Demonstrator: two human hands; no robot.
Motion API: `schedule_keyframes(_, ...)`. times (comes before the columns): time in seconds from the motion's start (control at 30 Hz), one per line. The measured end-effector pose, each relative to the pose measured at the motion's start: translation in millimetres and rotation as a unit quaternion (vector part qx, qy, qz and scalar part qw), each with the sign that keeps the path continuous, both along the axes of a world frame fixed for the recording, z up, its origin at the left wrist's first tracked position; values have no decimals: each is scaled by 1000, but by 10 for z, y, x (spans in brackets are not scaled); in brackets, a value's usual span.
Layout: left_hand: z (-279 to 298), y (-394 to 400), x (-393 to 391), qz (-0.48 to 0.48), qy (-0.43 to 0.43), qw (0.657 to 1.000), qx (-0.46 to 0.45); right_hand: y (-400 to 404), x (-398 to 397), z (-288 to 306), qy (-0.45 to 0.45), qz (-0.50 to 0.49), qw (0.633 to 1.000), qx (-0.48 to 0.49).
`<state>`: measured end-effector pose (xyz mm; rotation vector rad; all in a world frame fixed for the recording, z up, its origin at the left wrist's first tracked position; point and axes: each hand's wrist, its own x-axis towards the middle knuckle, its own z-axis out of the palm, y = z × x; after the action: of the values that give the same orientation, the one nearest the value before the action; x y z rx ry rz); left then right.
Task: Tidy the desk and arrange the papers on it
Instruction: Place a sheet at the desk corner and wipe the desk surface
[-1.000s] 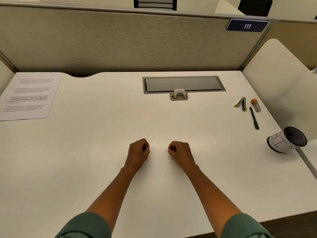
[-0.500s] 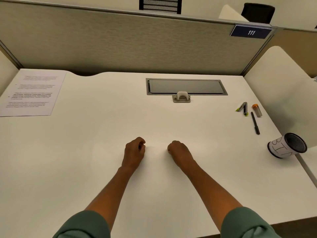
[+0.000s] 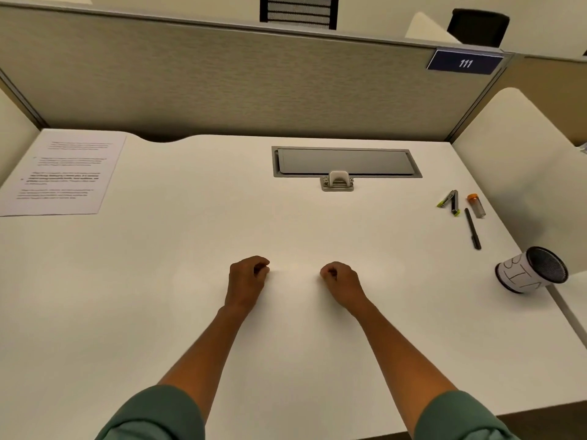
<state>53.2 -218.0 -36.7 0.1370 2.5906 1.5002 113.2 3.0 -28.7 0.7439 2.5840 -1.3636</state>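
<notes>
Head view: left hand (image 3: 246, 282) and right hand (image 3: 341, 281) fisted on desk (image 3: 190, 281).

The worktop (image 3: 286, 223) is white and smooth, with a curved notch in its far edge. A printed paper (image 3: 60, 174) lies flat at the far left corner, with several blocks of black text, too blurred to read. On the right side lie a black pen (image 3: 473, 228), a small stapler (image 3: 450, 201) with green tips, and a clear vial (image 3: 476, 204) with an orange cap, near each other. A mesh pen cup (image 3: 531, 269) with a white label lies tipped on its side at the right edge.
</notes>
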Motion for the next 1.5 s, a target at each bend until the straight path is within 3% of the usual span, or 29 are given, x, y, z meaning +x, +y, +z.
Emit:
schedule_keyframes(0.1, 85, 147, -19, 5, -18, 1000, 25, 89, 84, 51, 31, -119, 980, -159)
schedule_keyframes(0.23, 249, 475, -6, 14, -53, 994, 90, 194, 162, 169, 67, -203, 918, -334)
schedule_keyframes(0.37, 407, 896, 52, -14, -66, 990, 120, 394, 237, 365, 112, -247, 864, -424)
schedule_keyframes(0.47, 529, 1272, 138, -38, -76, 986, 146, 620, 319, 520, 143, -266, 849, -434)
schedule_keyframes(1.03, 987, 3876, 777, -183, -83, 966, 164, 2786, 1156, 1021, 241, -398, 821, -329)
schedule_keyframes(1.3, 1057, 4943, 964, -243, -39, 961, 128, 3700, 1425, 1045, 233, -431, 858, -155)
schedule_keyframes(1.5, 1048, 5435, 995, -282, 13, 956, 79, 4109, 1432, 992, 172, -388, 905, 18)
